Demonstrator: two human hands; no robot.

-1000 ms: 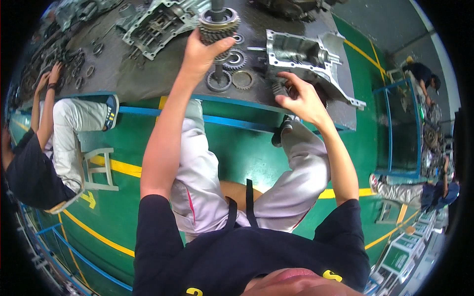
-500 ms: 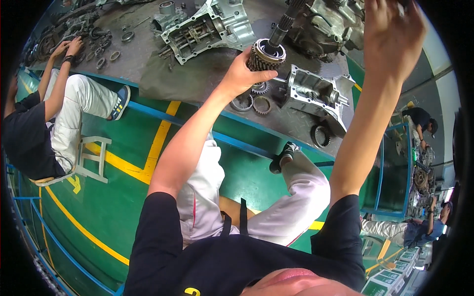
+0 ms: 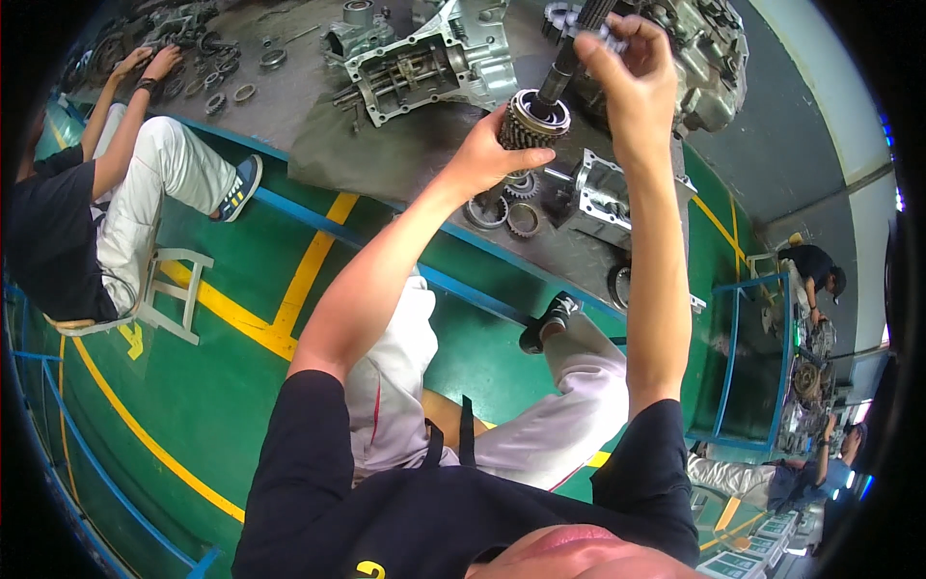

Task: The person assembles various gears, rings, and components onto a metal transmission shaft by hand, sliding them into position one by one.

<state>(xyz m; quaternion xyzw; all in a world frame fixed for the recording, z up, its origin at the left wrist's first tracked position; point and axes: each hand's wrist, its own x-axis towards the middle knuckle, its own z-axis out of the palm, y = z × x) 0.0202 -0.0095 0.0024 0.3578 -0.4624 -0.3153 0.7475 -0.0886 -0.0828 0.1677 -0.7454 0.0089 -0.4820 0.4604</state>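
Observation:
My left hand (image 3: 485, 154) is wrapped round a helical gear (image 3: 522, 131) on a dark splined shaft (image 3: 555, 81), holding it tilted over the bench. Its thumb lies along the near side. My right hand (image 3: 637, 87) is at the shaft's upper end, fingers bent round a toothed metal ring (image 3: 559, 21) that appears to encircle the shaft. The fingers partly hide this ring. Beneath my left hand, a small gear (image 3: 522, 185) and a bronze-coloured ring (image 3: 524, 219) lie on the bench. An open grey gearbox housing (image 3: 600, 198) is partly behind my right forearm.
On the metal bench (image 3: 333, 159) another opened gearbox casing (image 3: 424, 72) holds shafts, and a large transmission (image 3: 699, 68) stands at the far right. A co-worker (image 3: 72, 212) sits at the left, handling loose parts. Other people work at a bench on the right.
My right hand has come down and left from the upper right to the shaft's upper end, bringing the toothed ring against it. My left hand keeps its grip on the gear and shaft.

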